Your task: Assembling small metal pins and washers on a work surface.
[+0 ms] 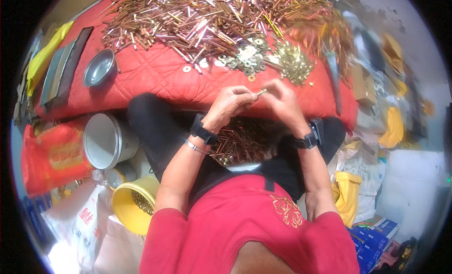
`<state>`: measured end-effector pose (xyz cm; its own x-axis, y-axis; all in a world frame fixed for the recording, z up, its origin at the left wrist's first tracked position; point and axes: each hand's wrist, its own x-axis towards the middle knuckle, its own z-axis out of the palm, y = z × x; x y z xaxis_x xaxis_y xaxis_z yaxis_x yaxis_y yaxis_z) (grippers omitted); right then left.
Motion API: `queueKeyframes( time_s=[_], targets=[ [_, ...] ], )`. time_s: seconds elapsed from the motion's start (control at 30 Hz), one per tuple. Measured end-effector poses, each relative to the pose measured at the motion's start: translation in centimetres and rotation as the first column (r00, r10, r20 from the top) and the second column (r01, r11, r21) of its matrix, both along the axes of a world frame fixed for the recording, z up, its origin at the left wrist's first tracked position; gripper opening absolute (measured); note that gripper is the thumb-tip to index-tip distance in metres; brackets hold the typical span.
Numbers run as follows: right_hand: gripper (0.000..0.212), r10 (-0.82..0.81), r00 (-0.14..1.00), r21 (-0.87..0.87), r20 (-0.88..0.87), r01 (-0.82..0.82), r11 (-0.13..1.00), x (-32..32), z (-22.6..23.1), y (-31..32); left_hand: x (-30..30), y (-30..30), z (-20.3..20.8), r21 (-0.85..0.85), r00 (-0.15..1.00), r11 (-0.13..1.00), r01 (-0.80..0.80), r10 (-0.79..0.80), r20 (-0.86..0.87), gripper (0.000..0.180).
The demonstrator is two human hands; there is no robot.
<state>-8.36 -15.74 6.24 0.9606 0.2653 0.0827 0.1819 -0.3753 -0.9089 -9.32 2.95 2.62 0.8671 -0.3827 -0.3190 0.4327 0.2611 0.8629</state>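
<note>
My left hand (pixel 231 102) and my right hand (pixel 281 100) meet above my lap, fingertips pinched together on a small brass part (pixel 262 91). Both wrists wear black bands. Below my hands a pile of copper tubes (pixel 240 144) lies in my lap. On the red quilted cloth (pixel 155 76) ahead lie a large heap of copper tubes (pixel 212 17), a cluster of flat washers (pixel 247 57) and a pile of small brass fittings (pixel 294 62).
A small metal bowl (pixel 99 69) sits on the cloth at left. Beside my left knee stand a grey bucket (pixel 106 139) and a yellow tub (pixel 132 203) holding small parts. Bags and boxes (pixel 376 128) crowd the right side.
</note>
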Motion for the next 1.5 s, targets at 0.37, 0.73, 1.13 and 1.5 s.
queueKeyframes(
  time_s=[0.37, 0.73, 1.13, 1.5],
  targets=[
    [0.028, -0.014, 0.968, -0.013, 0.250, 0.018, 1.000, 0.6, -0.7, 0.2, 0.1, 0.0, 0.1, -0.009, 1.000, 1.000, 0.020, -0.020, -0.015, 0.015],
    [0.035, -0.012, 0.987, 0.031, 0.157, 0.007, 1.000, 0.7, -1.5, 0.0, 0.0, -0.1, 0.5, 0.068, 0.999, 0.997, 0.036, -0.033, -0.031, 0.017],
    [0.026, 0.098, 0.971, 0.030, -0.220, -0.094, 0.995, 1.7, -2.6, -3.0, 0.2, -1.4, 0.8, 0.134, 0.997, 0.989, 0.056, -0.048, -0.061, 0.014],
    [0.035, -0.082, 0.991, -0.027, -0.102, 0.080, 0.996, 3.4, -0.9, -5.9, 0.5, -3.4, 2.8, 0.439, 0.924, 0.898, -0.037, -0.137, 0.358, 0.015]
  ],
)
